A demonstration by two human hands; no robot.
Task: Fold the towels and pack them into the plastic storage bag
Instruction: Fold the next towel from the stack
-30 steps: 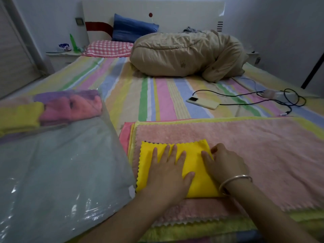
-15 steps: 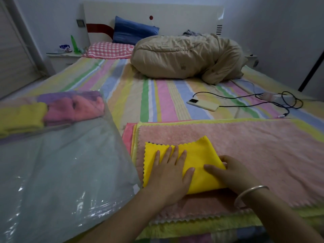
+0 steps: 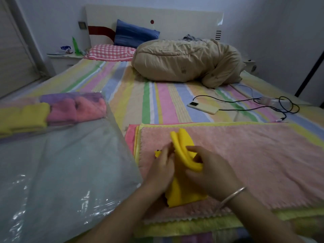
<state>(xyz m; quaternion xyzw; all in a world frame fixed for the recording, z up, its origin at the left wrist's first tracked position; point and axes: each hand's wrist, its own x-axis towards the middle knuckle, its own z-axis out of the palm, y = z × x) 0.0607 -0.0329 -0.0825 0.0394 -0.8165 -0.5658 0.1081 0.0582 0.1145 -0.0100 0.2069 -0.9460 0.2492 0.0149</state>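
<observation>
The yellow towel (image 3: 183, 151) sits on the near left part of the pink towel (image 3: 254, 155), half lifted. Its right side arches up in a thick rolled fold, and its lower end lies crumpled on the pink towel. The right hand (image 3: 212, 169) has its grip curled round that fold. The left hand (image 3: 160, 171) lies against the towel's left side with fingers fairly straight; whether it pinches an edge I cannot tell.

To fold well, I judge the right hand should carry the fold across until the edges meet, while the left hand pins the lower layer, then smooth it flat.

Half a second ago the towel lay flat under the left palm. The plastic storage bag (image 3: 61, 163), left of the pink towel, is unchanged.
</observation>
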